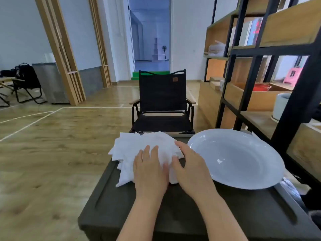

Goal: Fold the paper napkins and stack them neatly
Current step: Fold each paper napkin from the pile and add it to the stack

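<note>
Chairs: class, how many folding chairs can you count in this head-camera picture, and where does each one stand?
2. One black folding chair stands just beyond the dark table, facing the camera; another stands far left by the wall. Others may be hidden off-frame.

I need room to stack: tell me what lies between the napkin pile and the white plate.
In the head view, only the right hand lies between the white paper napkin pile and the round white plate.

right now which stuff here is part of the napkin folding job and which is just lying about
Part of the job:
- pile of paper napkins, loose and unstacked
- left hand, flat on the pile
- right hand, at the pile's right edge
- dark table

Just lying about:
- white plate, nothing on it
- black folding chair
- shelf unit
- red basin
</note>
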`<state>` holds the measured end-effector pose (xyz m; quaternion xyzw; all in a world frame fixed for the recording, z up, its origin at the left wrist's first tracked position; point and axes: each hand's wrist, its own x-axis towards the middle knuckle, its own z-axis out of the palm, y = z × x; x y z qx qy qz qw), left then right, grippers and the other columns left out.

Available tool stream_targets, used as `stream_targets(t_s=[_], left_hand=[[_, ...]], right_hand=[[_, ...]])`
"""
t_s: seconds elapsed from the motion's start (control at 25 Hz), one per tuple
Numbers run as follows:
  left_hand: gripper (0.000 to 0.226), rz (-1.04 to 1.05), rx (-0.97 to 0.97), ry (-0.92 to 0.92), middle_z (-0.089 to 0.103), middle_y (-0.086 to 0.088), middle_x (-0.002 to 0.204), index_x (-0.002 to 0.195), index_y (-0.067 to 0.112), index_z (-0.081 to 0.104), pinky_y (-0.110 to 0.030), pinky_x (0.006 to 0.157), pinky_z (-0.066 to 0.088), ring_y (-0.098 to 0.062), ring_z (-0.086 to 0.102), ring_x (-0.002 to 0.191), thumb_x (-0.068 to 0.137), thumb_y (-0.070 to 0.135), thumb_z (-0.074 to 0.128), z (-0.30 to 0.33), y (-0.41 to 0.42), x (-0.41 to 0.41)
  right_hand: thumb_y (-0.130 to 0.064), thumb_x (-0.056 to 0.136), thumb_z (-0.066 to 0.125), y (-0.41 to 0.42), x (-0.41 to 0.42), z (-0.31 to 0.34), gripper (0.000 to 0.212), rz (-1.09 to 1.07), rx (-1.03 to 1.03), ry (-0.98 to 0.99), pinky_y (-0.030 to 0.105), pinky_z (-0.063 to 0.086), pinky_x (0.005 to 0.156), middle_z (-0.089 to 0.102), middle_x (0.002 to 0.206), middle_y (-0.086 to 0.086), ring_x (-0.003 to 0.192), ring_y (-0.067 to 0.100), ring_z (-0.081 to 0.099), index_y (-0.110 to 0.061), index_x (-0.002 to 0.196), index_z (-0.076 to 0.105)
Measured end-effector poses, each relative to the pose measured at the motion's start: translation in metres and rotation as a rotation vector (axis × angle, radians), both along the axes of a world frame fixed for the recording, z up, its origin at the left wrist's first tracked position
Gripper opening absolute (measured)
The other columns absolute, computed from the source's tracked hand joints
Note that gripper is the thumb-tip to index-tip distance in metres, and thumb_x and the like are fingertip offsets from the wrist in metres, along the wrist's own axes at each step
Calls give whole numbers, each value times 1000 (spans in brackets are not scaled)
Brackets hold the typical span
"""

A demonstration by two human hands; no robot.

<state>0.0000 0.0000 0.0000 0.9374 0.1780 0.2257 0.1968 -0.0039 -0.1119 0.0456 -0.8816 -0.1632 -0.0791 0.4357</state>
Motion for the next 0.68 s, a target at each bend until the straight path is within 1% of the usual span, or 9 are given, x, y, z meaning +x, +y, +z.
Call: stream_targets(t_s=[0.04,0.12,0.24,0.28,0.36,0.44,0.52,0.6,0.68], left_hand=[[49,14,15,-3,49,4,142,136,27,46,-32,110,29,-18,42,131,90,44,51,1,5,10],[35,30,-29,-34,63,7,121,122,26,59,-27,96,37,-15,55,114,91,36,50,3,12,17],[21,54,-165,-129,70,6,97,97,20,70,-26,80,44,-16,61,95,92,23,50,2,24,11],[20,69,-187,-166,70,7,98,98,21,71,-26,80,44,-16,60,97,91,20,52,-1,27,7],[29,52,-219,-175,66,9,113,111,22,68,-26,92,41,-15,54,112,85,14,58,-5,31,1],[46,7,-233,-131,60,10,123,122,24,62,-28,101,36,-15,47,123,79,9,58,-5,33,0],[51,-6,-232,-101,58,10,126,125,24,59,-29,103,34,-15,44,126,77,7,57,-6,33,-3],[43,-7,-207,-130,62,9,121,118,22,64,-32,102,38,-18,48,122,79,7,57,-7,36,-2],[28,17,-194,-183,69,7,111,106,21,71,-37,98,43,-20,56,113,84,11,58,-7,40,-2]], right_hand=[[-32,94,47,-2,8,-2,47,1,27,1,27,36,105,48,140,-13,121,5,46,-39,139,36],[-33,94,47,-3,15,-6,45,11,45,-6,25,38,103,49,138,-16,118,2,47,-41,137,38],[-32,94,47,-3,13,-12,44,55,39,12,21,38,102,46,138,-21,120,-1,44,-43,136,37],[-32,94,47,-3,11,-14,44,67,23,10,18,35,100,45,137,-22,119,-3,43,-43,136,37],[-32,95,47,-5,7,-15,44,78,0,11,13,31,96,44,136,-25,115,-8,40,-45,136,36],[-32,94,47,-8,0,-18,44,77,-7,24,13,30,98,42,137,-27,116,-9,39,-47,135,35],[-33,94,47,-13,-7,-20,44,68,-26,38,16,33,101,42,137,-28,120,-7,41,-49,134,35],[-33,94,48,-20,-11,-19,43,52,-28,50,19,36,102,45,135,-26,117,-5,45,-47,133,37],[-32,94,48,-25,-12,-17,43,33,-21,59,19,38,98,48,131,-23,111,-4,47,-45,134,39]])
